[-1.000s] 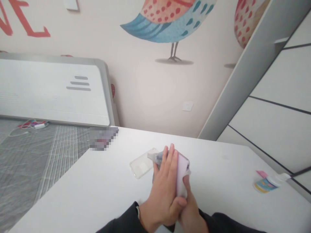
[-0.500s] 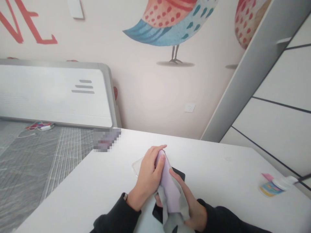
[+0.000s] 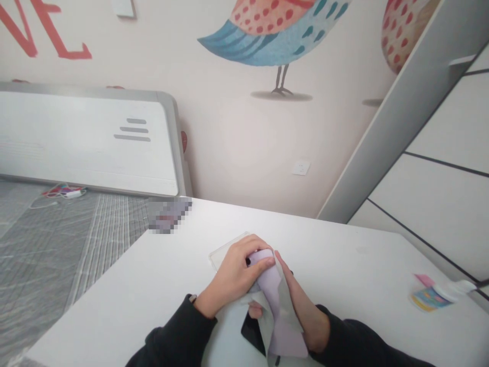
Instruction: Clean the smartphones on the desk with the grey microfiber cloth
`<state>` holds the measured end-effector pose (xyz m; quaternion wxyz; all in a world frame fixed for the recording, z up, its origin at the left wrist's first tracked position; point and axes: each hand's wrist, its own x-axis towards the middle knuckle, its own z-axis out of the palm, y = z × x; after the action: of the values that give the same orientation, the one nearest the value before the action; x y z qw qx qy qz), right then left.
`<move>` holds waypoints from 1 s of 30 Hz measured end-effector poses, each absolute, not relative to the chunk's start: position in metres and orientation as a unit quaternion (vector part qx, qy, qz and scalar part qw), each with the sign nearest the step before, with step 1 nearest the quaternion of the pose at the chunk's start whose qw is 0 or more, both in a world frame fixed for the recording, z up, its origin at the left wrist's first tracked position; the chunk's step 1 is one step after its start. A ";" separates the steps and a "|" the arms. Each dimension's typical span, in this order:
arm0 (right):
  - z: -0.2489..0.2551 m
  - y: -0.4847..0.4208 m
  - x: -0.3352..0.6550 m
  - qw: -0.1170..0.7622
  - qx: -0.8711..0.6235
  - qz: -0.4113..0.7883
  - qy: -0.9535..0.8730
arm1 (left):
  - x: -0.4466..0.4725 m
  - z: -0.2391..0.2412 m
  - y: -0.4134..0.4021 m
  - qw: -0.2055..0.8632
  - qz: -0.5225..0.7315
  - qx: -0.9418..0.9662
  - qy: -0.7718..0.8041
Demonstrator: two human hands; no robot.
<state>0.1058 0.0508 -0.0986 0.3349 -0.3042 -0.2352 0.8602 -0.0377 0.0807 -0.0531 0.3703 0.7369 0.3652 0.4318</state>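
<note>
Over the table I hold a light purple phone [image 3: 269,278], its back turned up and a dark camera lens showing near my left fingers. My left hand [image 3: 241,270] is closed over its upper end, thumb lying across the back. With my right hand [image 3: 292,293] I grip the phone's right side through a grey cloth [image 3: 284,303] that wraps the edge and hangs below. A clear phone case [image 3: 224,251] lies on the table behind my left hand. Beneath the phone is a flat black object [image 3: 252,331], mostly covered, its kind not clear.
A white bottle with a colourful label [image 3: 431,297] lies at the right of the white table [image 3: 344,265], beside a small pink piece [image 3: 424,280]. A blurred-out item [image 3: 170,214] is at the far left corner. A bed with grey bedding [image 3: 107,219] stands left.
The phone has tilted and my left thumb now lies across its top end. My right hand has moved up along its side with the cloth. The camera view has shifted slightly.
</note>
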 end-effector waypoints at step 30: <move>-0.096 0.059 0.098 0.486 -0.397 0.768 -0.131 | -0.052 -0.076 0.095 0.149 0.645 0.635 0.398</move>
<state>0.0982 0.0594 -0.0959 0.4864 -0.3966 -0.1306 0.7675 -0.0517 0.0949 -0.0757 0.1495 0.6348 0.3976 0.6454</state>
